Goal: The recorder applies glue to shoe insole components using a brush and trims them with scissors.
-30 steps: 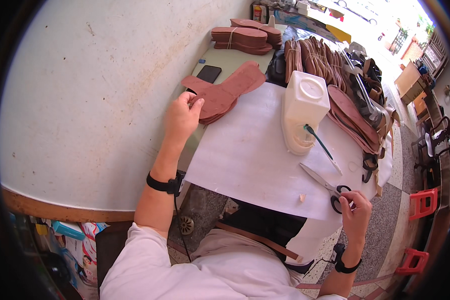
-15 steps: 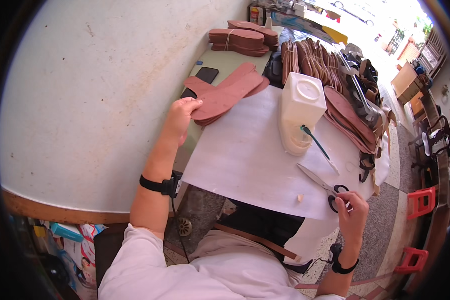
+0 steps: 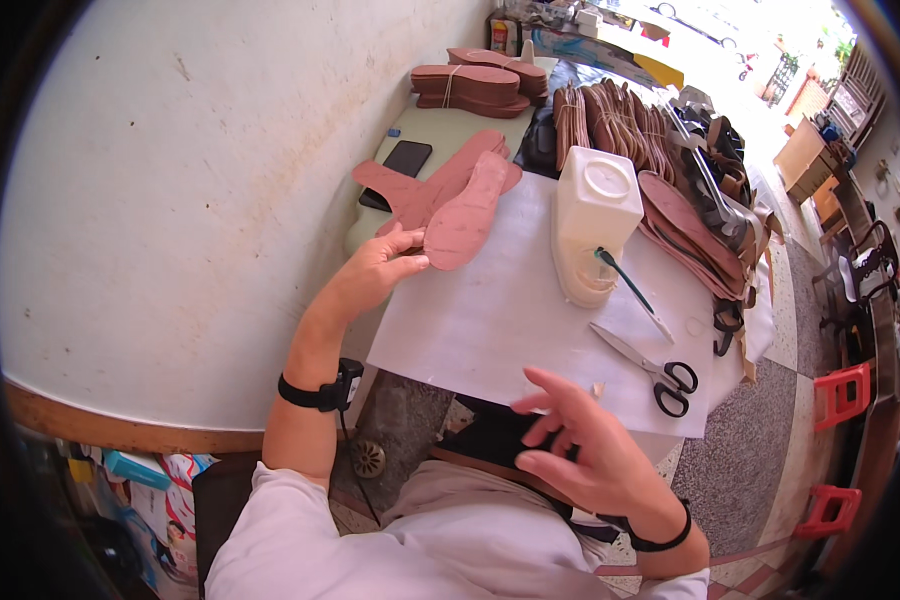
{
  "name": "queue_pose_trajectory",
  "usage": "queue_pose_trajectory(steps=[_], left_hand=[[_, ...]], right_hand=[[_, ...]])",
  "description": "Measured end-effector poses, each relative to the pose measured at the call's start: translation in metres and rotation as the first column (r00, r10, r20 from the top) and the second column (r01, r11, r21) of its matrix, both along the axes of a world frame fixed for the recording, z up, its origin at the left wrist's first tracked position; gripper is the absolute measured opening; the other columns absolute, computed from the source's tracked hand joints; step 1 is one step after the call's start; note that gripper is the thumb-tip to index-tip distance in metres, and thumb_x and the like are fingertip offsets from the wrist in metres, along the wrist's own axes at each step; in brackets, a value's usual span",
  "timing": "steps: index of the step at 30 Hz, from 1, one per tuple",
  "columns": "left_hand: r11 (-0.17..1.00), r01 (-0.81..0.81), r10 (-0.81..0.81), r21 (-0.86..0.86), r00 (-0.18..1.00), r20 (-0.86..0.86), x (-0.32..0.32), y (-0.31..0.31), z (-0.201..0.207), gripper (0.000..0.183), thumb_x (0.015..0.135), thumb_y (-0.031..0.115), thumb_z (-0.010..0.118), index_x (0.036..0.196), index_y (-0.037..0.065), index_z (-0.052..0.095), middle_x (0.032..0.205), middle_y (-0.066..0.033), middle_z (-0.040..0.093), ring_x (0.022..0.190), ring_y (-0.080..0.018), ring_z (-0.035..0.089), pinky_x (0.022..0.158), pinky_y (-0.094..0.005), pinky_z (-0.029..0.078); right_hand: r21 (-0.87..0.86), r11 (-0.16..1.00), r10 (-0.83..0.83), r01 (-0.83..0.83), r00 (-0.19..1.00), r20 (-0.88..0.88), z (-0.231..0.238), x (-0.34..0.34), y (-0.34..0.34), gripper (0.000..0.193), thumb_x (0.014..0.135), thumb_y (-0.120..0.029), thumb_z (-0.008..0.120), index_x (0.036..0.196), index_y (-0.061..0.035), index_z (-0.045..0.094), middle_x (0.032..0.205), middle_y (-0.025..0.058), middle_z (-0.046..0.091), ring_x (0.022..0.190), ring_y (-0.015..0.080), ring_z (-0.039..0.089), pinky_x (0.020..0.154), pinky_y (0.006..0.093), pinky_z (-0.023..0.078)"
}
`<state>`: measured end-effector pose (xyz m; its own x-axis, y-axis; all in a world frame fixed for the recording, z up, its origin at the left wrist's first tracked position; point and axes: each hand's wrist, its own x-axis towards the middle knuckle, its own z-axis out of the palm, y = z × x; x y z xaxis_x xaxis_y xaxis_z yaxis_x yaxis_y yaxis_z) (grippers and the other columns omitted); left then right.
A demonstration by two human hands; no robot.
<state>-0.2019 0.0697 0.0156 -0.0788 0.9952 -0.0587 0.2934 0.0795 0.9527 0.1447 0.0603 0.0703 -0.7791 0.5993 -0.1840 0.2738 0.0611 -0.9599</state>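
Observation:
Between the thumb and fingers of my left hand [image 3: 382, 268] is the heel end of a reddish-brown insole [image 3: 465, 215]. It lies tilted over a pile of similar insoles [image 3: 410, 200] at the table's left side. My right hand [image 3: 595, 455] is in the air by the table's front edge, its fingers apart and nothing in it. Just beyond it on the white sheet [image 3: 470, 320] lie black-handled scissors [image 3: 655, 370], away from the hand. A cream plastic container [image 3: 592, 225] with a cut opening stands mid-table, a green-handled brush [image 3: 625, 285] leaning out of it.
Tied bundles of insoles [image 3: 475, 85] sit at the far left, with more bundles [image 3: 620, 120] at the back. A phone [image 3: 398, 172] lies partly under the insole pile. Loose insoles [image 3: 690, 235] and dark straps are at the right. Red stools [image 3: 842, 395] stand on the floor.
My left hand has shifted the top insole to the right, off the pile's middle. My right hand has left the scissors and moved left, its fingers spreading.

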Motion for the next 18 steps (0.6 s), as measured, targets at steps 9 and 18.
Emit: queue_pose_trajectory(steps=[9,18], left_hand=[[0.999,0.032,-0.031,0.025,0.999,-0.04,0.001,-0.002,-0.008,0.061,0.095,0.012,0.056,0.152,-0.006,0.043,0.157,-0.0161,0.045,0.147,-0.0242,0.038,0.122,-0.035,0.028],[0.997,0.057,-0.037,0.048,0.937,-0.348,-0.01,-0.004,-0.021,0.061,0.092,0.018,0.061,0.151,0.005,0.05,0.156,-0.0182,0.048,0.151,-0.0363,0.032,0.125,-0.0462,0.023]], right_hand=[[-0.405,0.908,-0.23,0.107,0.935,-0.269,-0.043,-0.102,0.057,0.086,0.097,-0.038,0.071,0.162,-0.0078,0.024,0.151,0.0211,0.043,0.115,0.0256,0.063,0.083,0.036,0.057],[-0.673,0.73,-0.448,0.118,0.826,-0.341,-0.055,-0.149,0.082,0.057,0.104,-0.046,0.059,0.144,-0.0068,0.053,0.143,0.0084,0.054,0.123,0.0273,0.06,0.091,0.0436,0.051]])
